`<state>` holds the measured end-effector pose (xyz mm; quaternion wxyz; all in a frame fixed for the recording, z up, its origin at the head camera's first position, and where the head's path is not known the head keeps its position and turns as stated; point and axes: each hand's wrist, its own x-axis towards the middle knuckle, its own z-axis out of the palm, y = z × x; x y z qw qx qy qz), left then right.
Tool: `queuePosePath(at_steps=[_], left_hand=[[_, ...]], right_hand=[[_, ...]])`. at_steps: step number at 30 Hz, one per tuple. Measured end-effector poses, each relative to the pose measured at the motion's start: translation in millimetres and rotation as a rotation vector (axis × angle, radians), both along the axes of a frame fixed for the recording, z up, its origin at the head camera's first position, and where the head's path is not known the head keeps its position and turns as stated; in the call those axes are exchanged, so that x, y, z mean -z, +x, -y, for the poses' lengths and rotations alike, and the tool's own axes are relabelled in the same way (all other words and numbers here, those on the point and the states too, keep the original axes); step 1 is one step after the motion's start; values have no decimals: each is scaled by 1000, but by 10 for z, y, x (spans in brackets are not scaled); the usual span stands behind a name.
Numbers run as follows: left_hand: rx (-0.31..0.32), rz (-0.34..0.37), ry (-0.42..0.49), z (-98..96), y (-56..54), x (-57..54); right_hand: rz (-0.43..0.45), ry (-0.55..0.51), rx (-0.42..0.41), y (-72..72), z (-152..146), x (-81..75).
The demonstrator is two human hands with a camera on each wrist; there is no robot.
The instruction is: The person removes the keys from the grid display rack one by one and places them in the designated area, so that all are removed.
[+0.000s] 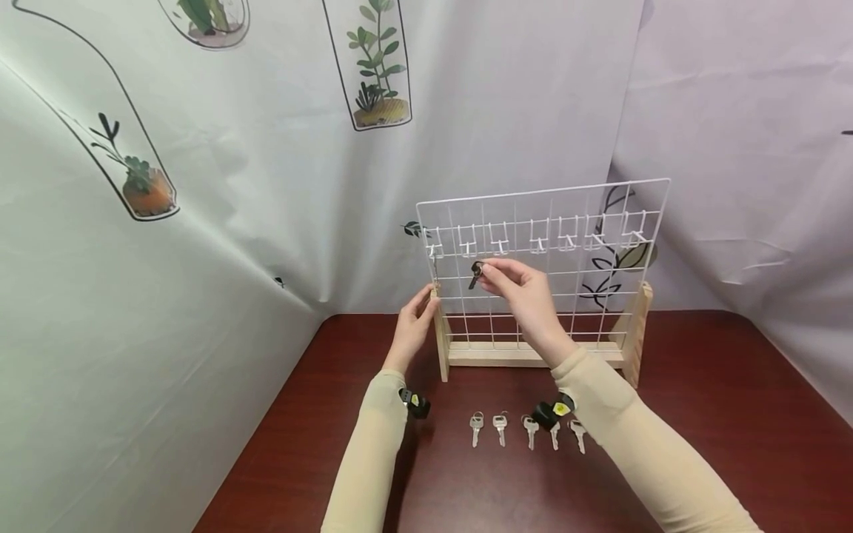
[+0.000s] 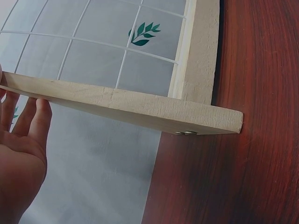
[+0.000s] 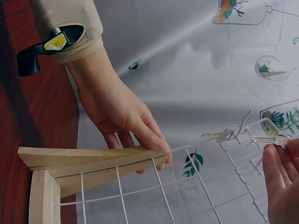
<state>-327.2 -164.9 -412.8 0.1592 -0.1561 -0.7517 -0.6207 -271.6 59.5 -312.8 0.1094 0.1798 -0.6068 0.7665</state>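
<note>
My right hand [image 1: 529,303] pinches a key [image 1: 474,275] by its head, between thumb and fingers. The key's blade points down and left, in front of the white wire grid [image 1: 543,318] and below its row of hooks [image 1: 500,246]. In the right wrist view another key [image 3: 224,134] hangs from the hook at the grid's left end. My left hand [image 1: 408,332] grips the top of the left wooden upright [image 1: 441,344], thumb on one side and fingers on the other. The left wrist view has its fingers [image 2: 41,121] against the wood.
Several keys [image 1: 500,429] with small rings lie in a row on the dark red table [image 1: 466,496], in front of the rack's wooden base bar [image 1: 496,357]. My right wrist camera [image 1: 546,416] partly covers that row. A printed cloth [image 1: 520,111] hangs behind the rack.
</note>
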Motion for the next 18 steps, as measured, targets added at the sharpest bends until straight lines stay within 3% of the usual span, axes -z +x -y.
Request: queuePosePath(at_steps=[4,18], left_hand=[[31,17,4,-17,134,-150],[31,-1,-9,-12,134,-152]], right_hand=[[-10,34,-6,33,-53,28],[11,327,92,117,-451,231]])
